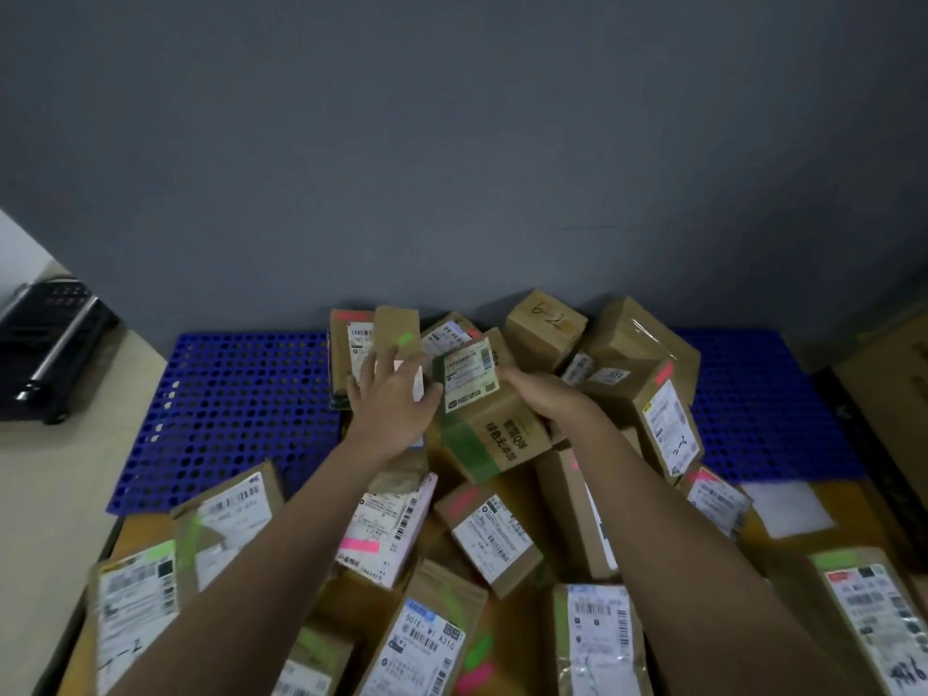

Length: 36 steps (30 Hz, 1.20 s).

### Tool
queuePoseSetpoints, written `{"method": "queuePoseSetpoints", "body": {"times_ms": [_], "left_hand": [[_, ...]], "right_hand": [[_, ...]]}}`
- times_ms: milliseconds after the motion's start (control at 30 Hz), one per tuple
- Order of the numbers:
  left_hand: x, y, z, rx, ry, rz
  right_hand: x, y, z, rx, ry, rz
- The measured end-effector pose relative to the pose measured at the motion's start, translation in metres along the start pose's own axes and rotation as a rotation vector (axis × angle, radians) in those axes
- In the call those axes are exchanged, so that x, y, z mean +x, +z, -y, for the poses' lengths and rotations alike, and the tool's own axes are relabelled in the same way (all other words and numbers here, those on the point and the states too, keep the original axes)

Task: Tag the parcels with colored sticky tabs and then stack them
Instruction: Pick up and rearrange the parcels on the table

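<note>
Cardboard, green-taped — our box (482, 414) sits atop the parcel heap (502, 494) at twelve o'clock. Our right hand (540, 394) curls round its three-o'clock side; our left hand (396, 394), fingers spread straight, presses its nine-o'clock side.

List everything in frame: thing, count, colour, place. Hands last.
parcels: many, exact count unclear, brown cardboard with white labels, heaped from the centre to the near edge
box with green tape: one, brown, top of the heap between the hands
sticky tabs: several, pink and green, stuck on parcels
pallet: one visible, blue perforated plastic, under and behind the heap
black device: one, far left on a pale surface, type unclear
wall: grey, behind
left hand: fingers spread, reaching onto the heap left of the taped box
right hand: gripping the taped box's right side
</note>
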<state>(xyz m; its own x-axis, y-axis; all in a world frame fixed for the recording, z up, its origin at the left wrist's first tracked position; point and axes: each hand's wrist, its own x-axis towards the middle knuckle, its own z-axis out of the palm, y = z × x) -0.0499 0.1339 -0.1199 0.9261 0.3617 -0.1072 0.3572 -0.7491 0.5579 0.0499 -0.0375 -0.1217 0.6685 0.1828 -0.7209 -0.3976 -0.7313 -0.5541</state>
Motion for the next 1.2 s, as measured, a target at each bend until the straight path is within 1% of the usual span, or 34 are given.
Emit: {"method": "queuePoseSetpoints", "body": {"times_ms": [67,100,200,267,333,433,600,700,767,867,933,1067,1133,1200], "left_hand": [[0.000,0.007,0.006,0.093,-0.120,0.162],[-0.001,0.011,0.009,0.111,-0.156,0.217],[-0.001,0.021,0.021,0.080,-0.212,0.271],[-0.001,0.026,0.026,0.079,-0.233,0.264],[-0.002,0.028,0.028,0.103,-0.226,0.221],[-0.003,0.030,0.029,0.116,-0.211,0.171],[-0.008,0.030,0.031,0.122,-0.195,0.144],[-0.010,0.030,0.032,0.167,-0.182,0.143],[-0.014,0.031,0.032,0.222,-0.158,0.130],[-0.023,0.032,0.030,0.346,-0.078,0.108],[-0.029,0.033,0.028,0.425,0.027,0.096],[-0.041,0.038,0.023,0.547,0.201,0.106],[-0.047,0.041,0.021,0.566,0.246,0.113],[-0.050,0.043,0.022,0.579,0.290,0.124]], "right_hand": [[0.009,0.007,-0.003,0.068,-0.018,0.034],[0.013,0.012,-0.005,0.114,-0.036,0.046],[0.018,0.027,-0.010,0.199,-0.080,0.047],[0.022,0.035,-0.014,0.222,-0.086,0.048],[0.026,0.041,-0.017,0.254,-0.074,0.059],[0.029,0.046,-0.020,0.239,-0.082,0.002],[0.021,0.051,-0.023,0.121,-0.258,-0.074],[-0.001,0.052,-0.032,0.077,-0.454,-0.215],[-0.023,0.056,-0.049,0.072,-0.564,-0.322],[-0.053,0.065,-0.092,0.035,-0.627,-0.408],[-0.068,0.075,-0.122,0.001,-0.585,-0.433],[-0.085,0.105,-0.168,-0.066,-0.382,-0.411],[-0.088,0.124,-0.184,-0.179,-0.304,-0.386],[-0.088,0.141,-0.195,-0.305,-0.223,-0.325]]}}
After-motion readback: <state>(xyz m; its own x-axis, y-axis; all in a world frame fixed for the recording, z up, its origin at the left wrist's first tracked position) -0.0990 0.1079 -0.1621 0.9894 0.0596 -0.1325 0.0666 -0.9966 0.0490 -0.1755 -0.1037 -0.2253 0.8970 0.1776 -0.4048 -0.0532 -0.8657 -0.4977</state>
